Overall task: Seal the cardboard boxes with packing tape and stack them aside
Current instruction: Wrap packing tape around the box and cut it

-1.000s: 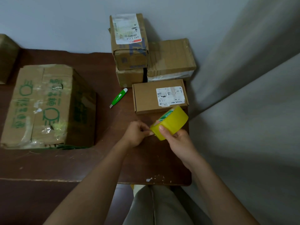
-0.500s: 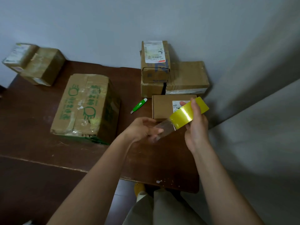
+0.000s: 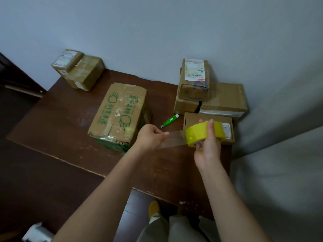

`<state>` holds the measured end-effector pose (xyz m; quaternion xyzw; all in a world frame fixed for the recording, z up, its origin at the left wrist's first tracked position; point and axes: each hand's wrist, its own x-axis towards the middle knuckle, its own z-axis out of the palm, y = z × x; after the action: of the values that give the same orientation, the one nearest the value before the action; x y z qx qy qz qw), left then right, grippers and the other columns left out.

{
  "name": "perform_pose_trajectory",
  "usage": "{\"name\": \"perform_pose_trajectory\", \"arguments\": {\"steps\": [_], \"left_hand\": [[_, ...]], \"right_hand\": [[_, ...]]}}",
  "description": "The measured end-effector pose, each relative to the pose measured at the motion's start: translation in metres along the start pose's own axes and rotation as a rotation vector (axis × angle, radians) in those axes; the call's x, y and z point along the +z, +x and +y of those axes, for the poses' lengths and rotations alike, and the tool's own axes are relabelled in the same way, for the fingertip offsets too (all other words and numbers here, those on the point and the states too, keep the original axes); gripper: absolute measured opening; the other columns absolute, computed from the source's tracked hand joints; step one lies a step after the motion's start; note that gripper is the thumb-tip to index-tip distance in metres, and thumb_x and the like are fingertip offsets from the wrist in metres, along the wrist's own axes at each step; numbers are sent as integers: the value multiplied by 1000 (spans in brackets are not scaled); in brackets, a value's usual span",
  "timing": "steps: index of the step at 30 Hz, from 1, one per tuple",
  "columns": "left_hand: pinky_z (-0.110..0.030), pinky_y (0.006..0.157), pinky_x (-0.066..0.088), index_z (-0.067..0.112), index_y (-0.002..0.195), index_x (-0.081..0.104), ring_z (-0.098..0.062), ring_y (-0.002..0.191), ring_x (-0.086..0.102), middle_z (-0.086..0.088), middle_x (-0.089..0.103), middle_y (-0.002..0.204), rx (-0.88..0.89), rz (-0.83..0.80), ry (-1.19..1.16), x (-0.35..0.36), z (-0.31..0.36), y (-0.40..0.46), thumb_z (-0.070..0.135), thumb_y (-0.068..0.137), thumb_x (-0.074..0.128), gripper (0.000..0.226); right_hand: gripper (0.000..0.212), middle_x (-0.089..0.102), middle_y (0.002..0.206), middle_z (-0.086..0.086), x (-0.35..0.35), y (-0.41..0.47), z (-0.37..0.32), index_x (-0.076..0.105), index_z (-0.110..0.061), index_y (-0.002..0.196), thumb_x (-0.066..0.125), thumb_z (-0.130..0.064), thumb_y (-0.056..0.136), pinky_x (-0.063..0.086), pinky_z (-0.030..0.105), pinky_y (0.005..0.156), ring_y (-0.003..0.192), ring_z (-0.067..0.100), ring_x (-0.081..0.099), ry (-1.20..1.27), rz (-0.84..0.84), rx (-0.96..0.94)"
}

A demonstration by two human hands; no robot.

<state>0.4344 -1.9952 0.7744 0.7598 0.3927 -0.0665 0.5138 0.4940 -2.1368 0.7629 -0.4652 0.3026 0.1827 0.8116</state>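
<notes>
My right hand (image 3: pixel 208 147) grips a yellow roll of packing tape (image 3: pixel 197 134) above the table's right side. My left hand (image 3: pixel 151 137) pinches the free end of a clear strip of tape (image 3: pixel 174 138) stretched between the two hands. A flat cardboard box with a white label (image 3: pixel 194 119) lies just behind the roll. A large box with green print (image 3: pixel 120 112) sits in the middle of the brown table (image 3: pixel 61 123). Three more boxes are piled at the back right, a labelled one (image 3: pixel 194 79) on top.
A green utility knife (image 3: pixel 170 121) lies between the large box and the flat one. Two small boxes (image 3: pixel 78 69) sit at the table's far left corner. A grey wall runs behind; a pale surface (image 3: pixel 279 172) borders the table's right edge.
My left hand has pulled the tape end away from the roll, so a longer strip now spans the hands. The roll has turned flatter in my right hand. The camera has tilted up.
</notes>
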Motion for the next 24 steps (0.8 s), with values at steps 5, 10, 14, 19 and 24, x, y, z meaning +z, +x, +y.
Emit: {"name": "perform_pose_trajectory", "arguments": {"steps": [5, 10, 14, 19, 24], "left_hand": [[-31, 59, 48, 9, 68, 56, -17, 53, 52, -5, 56, 56, -16, 87, -33, -22, 12, -1, 20, 90, 70, 29], [-24, 53, 46, 4, 77, 64, -14, 54, 55, -5, 61, 62, 14, 93, 59, -52, 28, -1, 20, 89, 71, 21], [-17, 52, 49, 7, 83, 67, -10, 59, 56, -3, 63, 70, 5, 38, 49, -61, 27, -1, 16, 91, 69, 12], [-15, 53, 47, 12, 84, 67, -8, 61, 60, -4, 65, 77, -2, 59, 65, -77, 17, -2, 13, 89, 70, 6], [-7, 45, 41, 11, 85, 71, 4, 46, 58, 1, 67, 69, 62, 121, 84, -99, 4, 1, 15, 84, 76, 6]], "right_hand": [[34, 70, 102, -11, 5, 6, 1, 60, -25, 111, 73, -44, 86, 46, 34, 95, 103, 11, 61, -57, 97, -29], [19, 70, 107, -11, -2, 9, -1, 64, -27, 101, 76, -29, 86, 39, 26, 90, 103, 7, 60, -16, 0, -28], [61, 68, 122, -8, 4, 10, -5, 62, -22, 128, 81, -38, 72, 40, 24, 79, 107, 11, 57, 34, -90, 113], [40, 69, 106, -11, 23, 12, 11, 57, -26, 107, 77, -3, 81, 39, 25, 94, 103, 5, 60, -145, -111, 56], [55, 74, 106, -9, 52, 8, 25, 54, -29, 121, 73, 6, 83, 50, 33, 101, 99, 4, 66, -249, -173, -200]]}}
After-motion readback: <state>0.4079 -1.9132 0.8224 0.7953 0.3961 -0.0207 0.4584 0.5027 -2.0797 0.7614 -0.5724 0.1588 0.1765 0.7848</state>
